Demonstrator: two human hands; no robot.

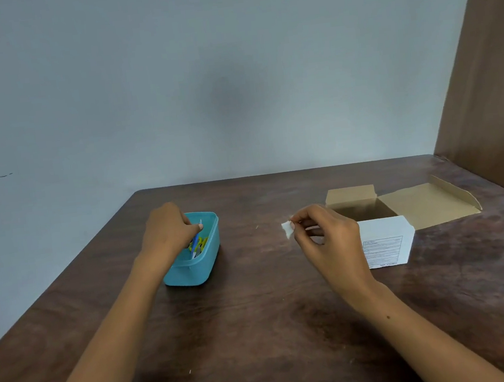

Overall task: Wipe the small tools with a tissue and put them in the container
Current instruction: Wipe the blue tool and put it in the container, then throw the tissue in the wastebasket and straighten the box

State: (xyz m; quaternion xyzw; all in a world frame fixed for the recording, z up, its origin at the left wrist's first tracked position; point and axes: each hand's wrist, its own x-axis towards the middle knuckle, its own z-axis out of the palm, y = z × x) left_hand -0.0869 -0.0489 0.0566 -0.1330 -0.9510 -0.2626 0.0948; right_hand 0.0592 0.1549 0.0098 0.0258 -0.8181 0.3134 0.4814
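A teal plastic container (196, 268) stands on the brown table, left of centre. Inside it lie several small tools (198, 243), blue, yellow and white. My left hand (168, 230) reaches over the container's left rim with its fingers curled down among the tools; whether it holds one is hidden by the fingers. To the right, my right hand (323, 230) hovers above the table and pinches a small white piece of tissue (287, 230) between thumb and fingertips.
An open cardboard box (386, 239), white outside with a printed label and brown inside, sits at the right with its lid flap (429, 204) laid back. A brown panel (490, 103) rises at the far right. A pale wall stands behind the table (274, 328).
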